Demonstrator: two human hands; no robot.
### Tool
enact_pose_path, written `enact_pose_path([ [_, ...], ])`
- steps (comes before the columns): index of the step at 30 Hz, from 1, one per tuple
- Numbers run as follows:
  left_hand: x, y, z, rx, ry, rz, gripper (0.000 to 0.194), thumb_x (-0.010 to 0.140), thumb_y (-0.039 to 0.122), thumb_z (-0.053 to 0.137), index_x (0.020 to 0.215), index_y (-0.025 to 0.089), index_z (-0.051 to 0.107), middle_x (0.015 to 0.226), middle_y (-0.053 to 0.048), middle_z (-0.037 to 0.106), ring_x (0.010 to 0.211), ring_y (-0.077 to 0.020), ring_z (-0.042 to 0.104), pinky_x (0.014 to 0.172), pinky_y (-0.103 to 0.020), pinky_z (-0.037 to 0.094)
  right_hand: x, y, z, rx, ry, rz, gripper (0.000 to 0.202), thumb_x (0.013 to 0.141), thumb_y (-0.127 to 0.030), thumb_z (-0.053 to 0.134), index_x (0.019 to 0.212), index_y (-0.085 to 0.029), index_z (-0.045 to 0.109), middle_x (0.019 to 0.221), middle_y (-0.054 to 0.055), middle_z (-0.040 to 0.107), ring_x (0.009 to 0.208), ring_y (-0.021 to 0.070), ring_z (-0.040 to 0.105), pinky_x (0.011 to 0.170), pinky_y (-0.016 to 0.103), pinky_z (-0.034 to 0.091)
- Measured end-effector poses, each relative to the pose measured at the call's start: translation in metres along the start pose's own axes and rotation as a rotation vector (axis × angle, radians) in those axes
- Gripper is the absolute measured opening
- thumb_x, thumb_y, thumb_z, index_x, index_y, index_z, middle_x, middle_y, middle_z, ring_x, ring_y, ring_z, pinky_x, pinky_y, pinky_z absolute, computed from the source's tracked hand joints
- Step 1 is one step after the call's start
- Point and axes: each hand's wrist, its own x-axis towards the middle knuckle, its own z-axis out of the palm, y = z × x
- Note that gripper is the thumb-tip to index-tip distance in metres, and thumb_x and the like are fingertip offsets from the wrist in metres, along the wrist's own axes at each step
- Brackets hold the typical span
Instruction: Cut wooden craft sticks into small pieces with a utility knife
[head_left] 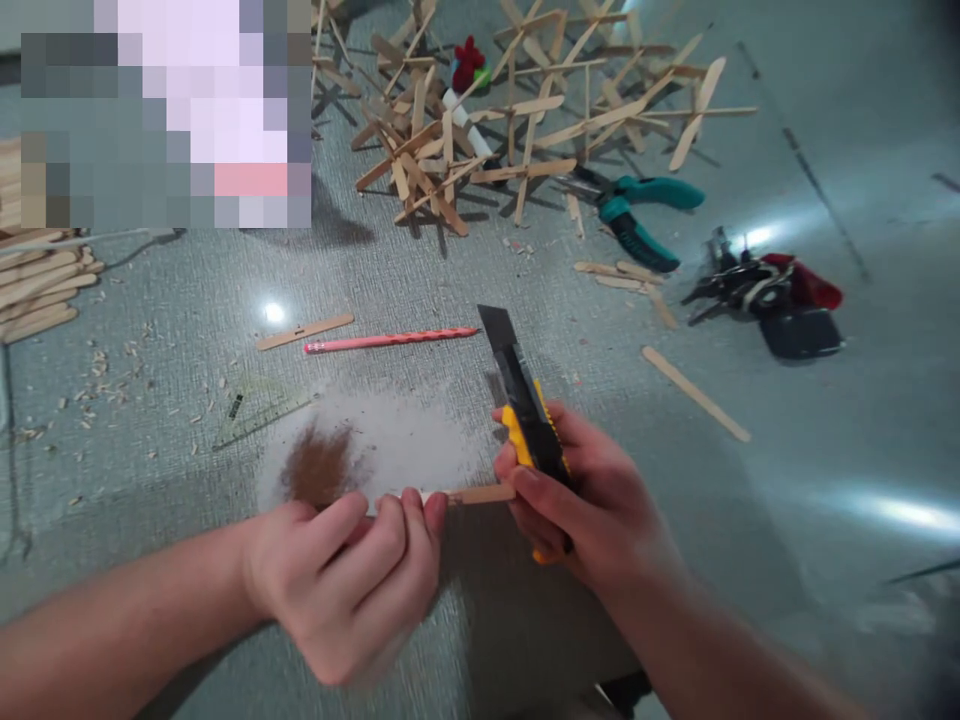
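Observation:
My left hand (352, 580) is closed on a wooden craft stick (484, 494), which sticks out to the right from under its fingers. A white edge shows beside those fingers; I cannot tell what it belongs to. My right hand (592, 500) is wrapped round a yellow and black utility knife (536, 420), its wide dark blade pointing up and away. The stick's right end meets the right hand's fingers, just below the knife. Behind the hands, a brown patch of dust (319, 460) lies on a whitish area of the table.
Beyond lie a pink pencil (390, 341), a notched craft stick (305, 331) and a clear set square (259, 405). Teal-handled pliers (630, 215) and a bunch of keys (765, 290) are right. Joined sticks (420, 160) heap at the back; more sticks (45, 285) are stacked left.

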Motion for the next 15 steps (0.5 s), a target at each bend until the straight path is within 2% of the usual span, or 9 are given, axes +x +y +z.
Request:
enact_pose_path([
  [6, 0.003, -0.008, -0.003, -0.001, -0.004, 0.006, 0.018, 0.080, 0.005, 0.077, 0.078, 0.023, 0.078, 0.075, 0.004, 0.071, 0.068, -0.0092, 0.065, 0.041, -0.021, 0.048, -0.002, 0.001, 0.002, -0.081, -0.058, -0.005, 0.033, 0.089, -0.042, 0.070, 0.107, -0.023, 0.052, 0.067, -0.008, 0.058, 0.037, 0.0050, 0.047, 0.034, 0.017, 0.037],
  [10, 0.006, -0.016, 0.000, -0.080, -0.013, -0.104, 0.004, 0.083, 0.011, 0.076, 0.086, 0.014, 0.076, 0.078, 0.002, 0.072, 0.063, -0.0104, 0.063, 0.044, -0.028, 0.047, -0.001, 0.004, 0.002, -0.128, -0.064, -0.063, 0.029, 0.091, -0.038, 0.068, 0.108, -0.024, 0.050, 0.072, -0.008, 0.060, 0.040, 0.0046, 0.049, 0.036, 0.017, 0.041],
  [15, 0.006, -0.015, 0.008, -0.176, -0.005, -0.228, 0.004, 0.086, 0.012, 0.074, 0.089, 0.011, 0.071, 0.071, 0.003, 0.069, 0.054, -0.0089, 0.055, 0.045, -0.030, 0.041, 0.001, 0.005, 0.009, -0.127, -0.084, -0.071, 0.030, 0.090, -0.040, 0.067, 0.107, -0.024, 0.048, 0.072, -0.008, 0.058, 0.041, 0.0040, 0.046, 0.036, 0.017, 0.039],
])
